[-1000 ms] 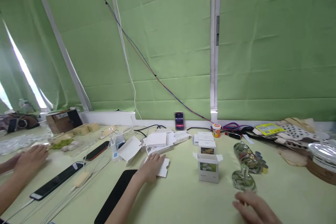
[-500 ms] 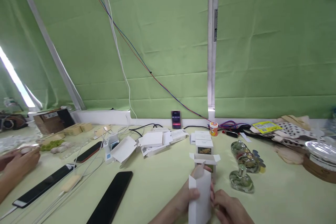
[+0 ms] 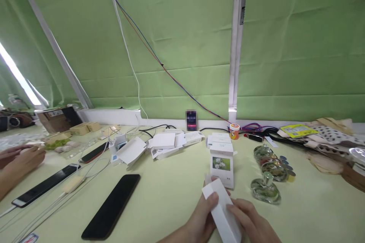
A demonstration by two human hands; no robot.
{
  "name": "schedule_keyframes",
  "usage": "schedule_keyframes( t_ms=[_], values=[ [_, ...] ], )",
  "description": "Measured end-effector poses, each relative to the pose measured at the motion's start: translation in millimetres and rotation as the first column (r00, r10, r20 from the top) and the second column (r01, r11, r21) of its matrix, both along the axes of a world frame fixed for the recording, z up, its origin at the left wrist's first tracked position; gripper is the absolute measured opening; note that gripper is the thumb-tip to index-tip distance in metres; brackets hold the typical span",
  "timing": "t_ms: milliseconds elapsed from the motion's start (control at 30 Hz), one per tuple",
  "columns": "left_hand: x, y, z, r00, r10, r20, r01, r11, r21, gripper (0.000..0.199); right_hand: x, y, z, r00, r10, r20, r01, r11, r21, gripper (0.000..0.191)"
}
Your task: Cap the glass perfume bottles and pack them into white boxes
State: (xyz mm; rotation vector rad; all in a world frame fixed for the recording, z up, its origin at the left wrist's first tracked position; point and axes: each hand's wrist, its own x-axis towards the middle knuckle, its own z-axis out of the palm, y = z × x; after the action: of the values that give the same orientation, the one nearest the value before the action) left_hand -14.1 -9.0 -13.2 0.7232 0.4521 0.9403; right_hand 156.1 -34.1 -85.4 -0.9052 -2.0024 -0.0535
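A narrow white cardboard box [image 3: 224, 212] stands tilted between my two hands, its top end leaning left. My left hand [image 3: 203, 214] grips its left side, with the thumb pressed on the near face. On the right side of the same box, my right hand [image 3: 251, 218] has its fingers closed against the card. Just behind the hands stands a white box with a flower picture [image 3: 221, 169], its lower left corner partly hidden. To the right, a clear glass bottle with a silver neck [image 3: 265, 190] stands on the table, nearest my right hand.
More glass bottles [image 3: 270, 167] stand behind, beside several round caps [image 3: 287, 167]. White flattened boxes [image 3: 165, 142] are piled at the back. A black phone [image 3: 112, 205] lies left, near cables and another phone [image 3: 47, 184]. Another person's hands [image 3: 25, 163] are at far left.
The white box in my hands has turned from nearly upright to leaning left. My right fingers have moved up onto its side. The flower picture behind shows more fully, and the view has shifted.
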Motion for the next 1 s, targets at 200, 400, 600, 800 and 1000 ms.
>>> schedule_keyframes(
  t_ms=[200,400,600,800,1000],
  values=[
    [-3,-3,20.2,0.999,-0.017,-0.032,0.018,0.999,0.031,0.049,5,-8,17.9,0.999,0.054,0.007,-0.054,0.998,-0.029,0.051],
    [-2,-6,24.7,0.994,0.098,-0.046,-0.086,0.973,0.212,0.075,2,-13,44.1,0.983,0.138,-0.124,-0.152,0.982,-0.111,0.042],
    [-4,1,26.1,0.978,0.209,-0.020,-0.201,0.961,0.189,0.025,4,-14,50.1,0.953,0.032,-0.302,-0.118,0.955,-0.271,0.031],
    [-10,11,25.6,0.980,0.197,0.015,-0.197,0.976,0.092,0.016,6,-11,47.1,0.935,-0.078,-0.347,-0.099,0.880,-0.464,0.044],
    [-12,2,33.8,0.986,0.101,-0.134,-0.064,0.964,0.259,0.021,9,-10,55.8,0.927,0.199,-0.318,-0.302,0.898,-0.319,0.063]
  ],
)
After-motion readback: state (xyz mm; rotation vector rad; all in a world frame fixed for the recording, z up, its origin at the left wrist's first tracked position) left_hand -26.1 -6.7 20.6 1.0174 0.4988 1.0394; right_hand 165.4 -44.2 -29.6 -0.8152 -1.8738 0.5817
